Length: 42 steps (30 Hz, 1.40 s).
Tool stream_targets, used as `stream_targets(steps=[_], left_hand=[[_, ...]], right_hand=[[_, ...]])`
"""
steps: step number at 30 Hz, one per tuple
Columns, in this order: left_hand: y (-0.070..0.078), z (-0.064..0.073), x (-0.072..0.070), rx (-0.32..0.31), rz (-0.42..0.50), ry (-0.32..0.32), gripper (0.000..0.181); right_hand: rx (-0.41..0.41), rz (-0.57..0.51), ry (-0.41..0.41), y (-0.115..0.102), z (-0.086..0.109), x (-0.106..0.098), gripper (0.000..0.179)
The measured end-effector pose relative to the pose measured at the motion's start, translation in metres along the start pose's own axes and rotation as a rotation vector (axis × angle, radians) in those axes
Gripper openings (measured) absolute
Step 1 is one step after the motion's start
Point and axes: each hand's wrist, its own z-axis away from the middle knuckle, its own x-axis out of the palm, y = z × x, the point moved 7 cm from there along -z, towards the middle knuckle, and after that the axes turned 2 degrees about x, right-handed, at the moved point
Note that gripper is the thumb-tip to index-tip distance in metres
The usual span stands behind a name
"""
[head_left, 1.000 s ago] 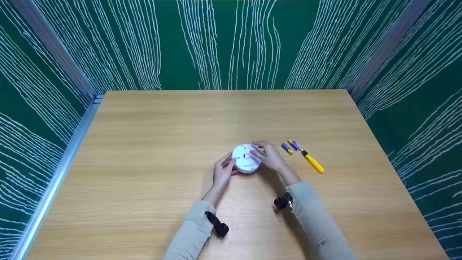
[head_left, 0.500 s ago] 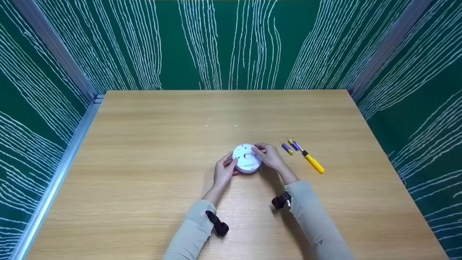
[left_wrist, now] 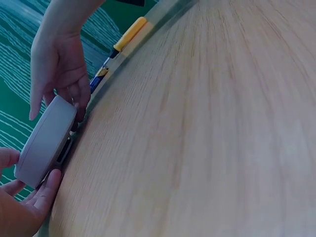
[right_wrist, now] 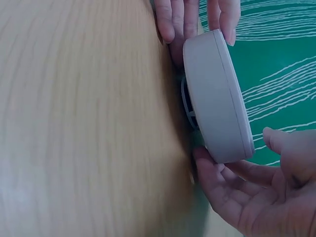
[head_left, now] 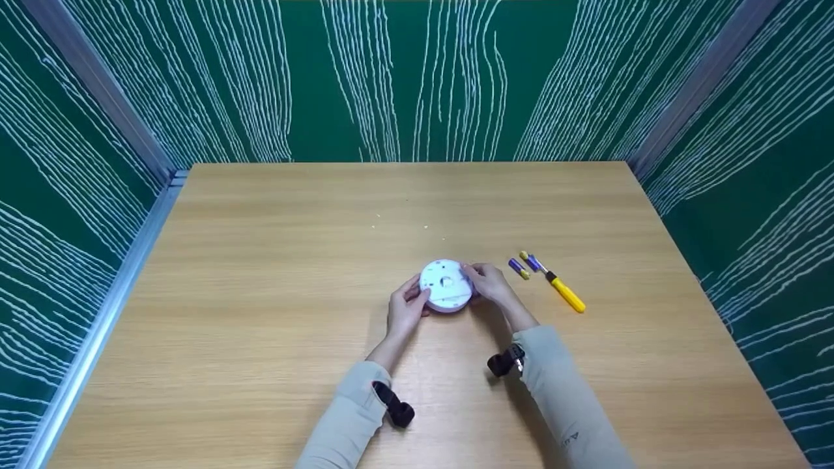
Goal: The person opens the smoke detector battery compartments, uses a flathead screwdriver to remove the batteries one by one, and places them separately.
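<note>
A round white plastic device (head_left: 445, 298) with small holes and a central recess on its upward face is between both hands at the table's middle. My left hand (head_left: 404, 312) grips its left rim, thumb at the face's edge and fingers underneath. On the far right rim is my right hand (head_left: 491, 284), its fingers curled under the edge. The right wrist view shows that thumb (right_wrist: 274, 139) standing apart from the rim. Tilted in both wrist views, the device (right_wrist: 213, 94) shows a smooth side wall and a dark open frame below. What the fingertips touch underneath is partly hidden.
Two purple-and-yellow batteries (head_left: 518, 268) lie right of the right hand. A yellow-handled screwdriver (head_left: 567, 294) points its shaft at the farther one. Tiny white bits (head_left: 425, 227) dot the wooden table (head_left: 273, 260). Green walls (head_left: 449, 78) with white lines enclose the back and sides.
My right hand has slid from over the device's face outward to its right rim, its thumb drawing back from the middle. The left hand and the device have barely moved.
</note>
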Motion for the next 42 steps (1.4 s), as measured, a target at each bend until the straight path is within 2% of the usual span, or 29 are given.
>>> stream_targets(steps=[7,13,25,31,42], left_hand=[[-0.001,0.0,0.0,-0.033,-0.023,0.005,0.044],[-0.002,0.001,-0.001,-0.054,-0.006,0.011,0.043],[-0.002,0.001,-0.001,0.0,0.07,0.013,0.041],[-0.003,0.0,-0.003,-0.018,0.071,0.053,0.037],[-0.005,-0.001,-0.005,-0.017,0.043,0.096,0.031]], right_hand=[[0.079,-0.067,-0.024,0.011,-0.003,0.002,0.044],[0.133,-0.137,-0.062,0.015,-0.003,0.003,0.045],[0.137,-0.268,-0.097,0.014,-0.001,0.005,0.041],[0.182,-0.336,-0.118,0.017,-0.002,0.005,0.043],[0.197,-0.398,-0.151,0.019,0.002,0.005,0.042]])
